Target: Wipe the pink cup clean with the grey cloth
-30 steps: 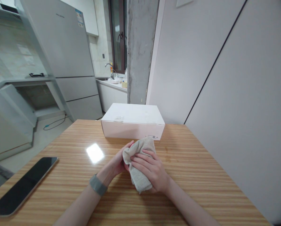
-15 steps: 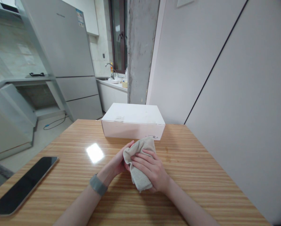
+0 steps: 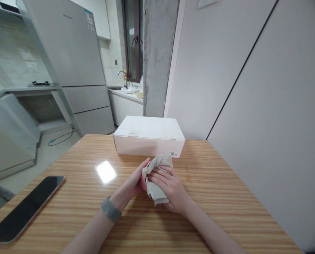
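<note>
A small beige cloth is bunched between both my hands above the wooden table. My right hand lies over it with the fingers curled round the cloth. My left hand presses against the cloth's left side, fingers closed on it; a grey band sits on that wrist. Just behind the hands stands a closed white cardboard box.
A dark tablet lies at the table's left front corner. A white wall runs along the right side of the table. Behind the table are a concrete pillar, a grey refrigerator and a kitchen counter with a tap.
The cloth has been gathered into a tighter, smaller bundle and both hands have shifted slightly away from me toward the box.
</note>
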Motion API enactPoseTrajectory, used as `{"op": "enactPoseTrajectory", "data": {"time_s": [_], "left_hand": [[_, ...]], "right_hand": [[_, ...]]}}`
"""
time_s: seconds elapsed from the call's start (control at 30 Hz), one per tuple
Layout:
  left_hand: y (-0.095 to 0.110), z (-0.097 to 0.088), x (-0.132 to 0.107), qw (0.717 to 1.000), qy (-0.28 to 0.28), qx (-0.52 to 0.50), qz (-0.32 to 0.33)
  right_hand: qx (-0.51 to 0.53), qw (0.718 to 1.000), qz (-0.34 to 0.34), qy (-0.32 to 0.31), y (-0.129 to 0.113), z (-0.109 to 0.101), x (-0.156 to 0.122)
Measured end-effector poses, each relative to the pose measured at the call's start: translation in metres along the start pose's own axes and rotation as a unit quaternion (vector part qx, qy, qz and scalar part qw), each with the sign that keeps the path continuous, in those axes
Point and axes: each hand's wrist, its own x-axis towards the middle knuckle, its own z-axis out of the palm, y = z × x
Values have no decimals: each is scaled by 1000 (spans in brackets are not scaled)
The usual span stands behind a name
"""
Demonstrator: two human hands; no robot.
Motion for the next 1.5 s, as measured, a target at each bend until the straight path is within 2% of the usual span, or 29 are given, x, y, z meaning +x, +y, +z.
{"op": "enactPoseTrajectory", "data": {"time_s": [0.17,0.33,0.4,0.6,0.67,0.8,0.9,1.0,1.07,1.2,1.27,1.5], "left_hand": [[-12,7,4,998,11,-27,49],[-24,9,4,997,7,-15,79],[-27,9,4,995,-15,-31,89],[-32,10,1,991,-103,-56,65],[-29,11,-1,991,-98,-52,75],[-16,14,-6,993,-62,-21,95],[-3,17,-10,996,-50,26,70],[9,17,-13,988,-61,133,58],[15,16,-15,969,-63,234,55],[22,11,-17,903,-44,414,105],[23,10,-16,887,-42,442,128],[17,11,-12,881,-36,437,179]], "right_hand": [[13,996,84,-23,10,7,-1],[6,993,118,-7,13,9,-2],[5,992,129,16,12,9,-2],[9,982,168,85,15,13,-5],[11,983,160,95,17,11,-7],[9,993,91,79,16,-1,-7],[-12,998,27,53,11,-4,-6],[-29,998,-31,36,6,3,-6],[-31,998,-44,34,4,10,-7],[-14,999,-28,13,5,13,-6],[-9,1000,-13,-2,7,10,-6],[24,1000,20,-5,10,4,-3]]}}
